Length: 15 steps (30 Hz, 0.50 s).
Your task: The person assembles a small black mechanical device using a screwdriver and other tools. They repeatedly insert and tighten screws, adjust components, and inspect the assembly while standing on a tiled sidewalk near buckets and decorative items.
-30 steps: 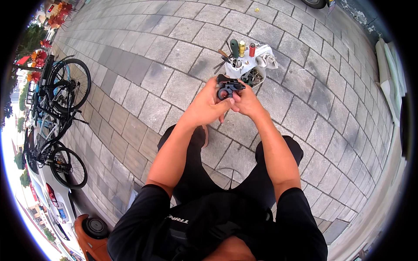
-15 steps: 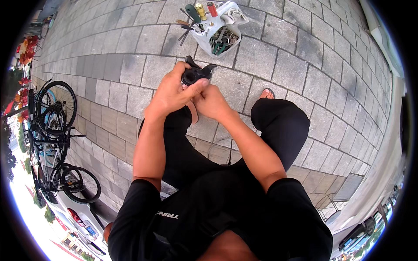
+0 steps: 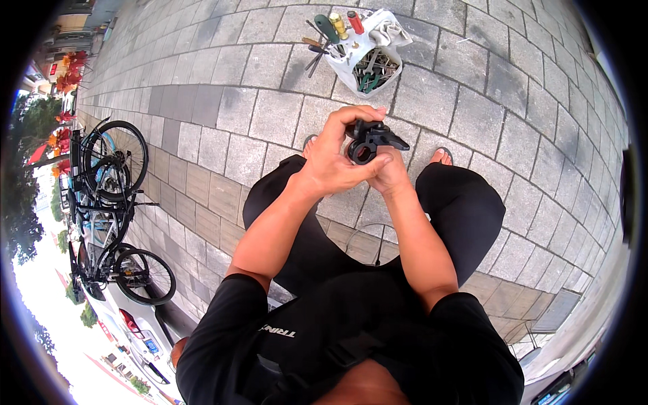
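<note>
A black bicycle shifter (image 3: 368, 140) with a round handlebar clamp and small levers is held up in front of me, over the gap between my knees. My left hand (image 3: 332, 156) wraps around its left side, with fingers over the top and the thumb stretched beneath the clamp ring. From below and the right, my right hand (image 3: 391, 174) grips it too, its fingers mostly hidden behind the part. The open clamp hole faces up toward me. A thin cable (image 3: 380, 244) shows between my legs, and I cannot tell whether it joins the shifter.
Just beyond my hands, a white plastic container (image 3: 346, 69) on the paving holds small metal parts, green-handled pliers (image 3: 368, 82) and several screwdrivers (image 3: 339, 25). Bicycles (image 3: 111, 209) stand at the left beside a white car (image 3: 145, 341). A kerb runs along the right.
The shifter has been turned in my hands, so its clamp ring now sits nearer me and its lever points right. Hands, container and bicycles all appear further right in the view.
</note>
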Available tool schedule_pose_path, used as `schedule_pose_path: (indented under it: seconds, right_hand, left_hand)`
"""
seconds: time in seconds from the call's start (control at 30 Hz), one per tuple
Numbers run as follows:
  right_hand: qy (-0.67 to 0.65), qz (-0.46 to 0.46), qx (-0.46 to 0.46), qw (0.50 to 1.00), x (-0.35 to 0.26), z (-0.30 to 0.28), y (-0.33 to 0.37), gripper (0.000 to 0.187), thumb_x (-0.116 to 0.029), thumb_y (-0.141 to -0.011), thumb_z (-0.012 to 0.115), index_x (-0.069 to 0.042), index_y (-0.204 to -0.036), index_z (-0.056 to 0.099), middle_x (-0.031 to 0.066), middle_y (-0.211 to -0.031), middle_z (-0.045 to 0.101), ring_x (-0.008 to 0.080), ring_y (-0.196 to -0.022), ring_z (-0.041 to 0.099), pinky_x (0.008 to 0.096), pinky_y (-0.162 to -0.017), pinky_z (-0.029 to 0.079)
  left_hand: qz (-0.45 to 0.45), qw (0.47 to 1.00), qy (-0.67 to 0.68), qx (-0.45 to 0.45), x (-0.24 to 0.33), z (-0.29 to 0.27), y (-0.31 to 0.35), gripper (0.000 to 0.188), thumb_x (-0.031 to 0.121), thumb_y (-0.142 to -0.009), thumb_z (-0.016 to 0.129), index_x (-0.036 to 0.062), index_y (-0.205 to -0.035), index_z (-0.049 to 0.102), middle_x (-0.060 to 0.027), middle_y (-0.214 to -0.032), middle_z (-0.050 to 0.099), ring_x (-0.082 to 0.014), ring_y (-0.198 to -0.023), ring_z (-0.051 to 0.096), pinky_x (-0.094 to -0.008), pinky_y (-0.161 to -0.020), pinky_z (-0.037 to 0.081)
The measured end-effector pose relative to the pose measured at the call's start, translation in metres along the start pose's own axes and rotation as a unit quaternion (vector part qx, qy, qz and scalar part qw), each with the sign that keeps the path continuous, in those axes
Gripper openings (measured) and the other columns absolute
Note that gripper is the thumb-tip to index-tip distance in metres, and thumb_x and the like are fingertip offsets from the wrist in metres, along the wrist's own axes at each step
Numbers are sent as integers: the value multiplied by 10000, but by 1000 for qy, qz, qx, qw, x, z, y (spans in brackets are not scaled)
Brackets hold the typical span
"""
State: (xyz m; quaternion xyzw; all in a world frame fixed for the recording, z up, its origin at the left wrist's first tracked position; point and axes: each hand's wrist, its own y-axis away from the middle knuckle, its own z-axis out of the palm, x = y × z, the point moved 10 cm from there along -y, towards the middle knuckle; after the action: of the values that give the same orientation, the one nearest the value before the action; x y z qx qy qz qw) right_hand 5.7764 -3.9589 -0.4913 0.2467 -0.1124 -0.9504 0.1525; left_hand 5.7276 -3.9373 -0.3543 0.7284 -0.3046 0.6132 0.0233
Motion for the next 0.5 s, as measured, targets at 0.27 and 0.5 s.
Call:
schedule_pose_path:
  seconds: [0.27,0.5]
  right_hand:
    - [-100,66,-34,992,19,-13,-14,301,-187,-1042,533,-32,-1295,583,78,-1157,671,200,-972,690,333,-858,585]
    - [-238,84,-39,967,24,-16,-33,340,-223,-1051,481,-9,-1296,579,131,-1203,667,225,-1037,675,384,-909,573]
  left_hand:
    - [-23,998,-31,52,-14,-1,-8,690,-4,-777,869,61,-1213,339,-259,-1302,588,-293,-1210,622,-437,-1055,519]
    - [-20,997,7,81,-22,-3,-17,726,-9,-791,857,42,-1299,341,-262,-1337,581,-295,-1232,617,-431,-1057,516]
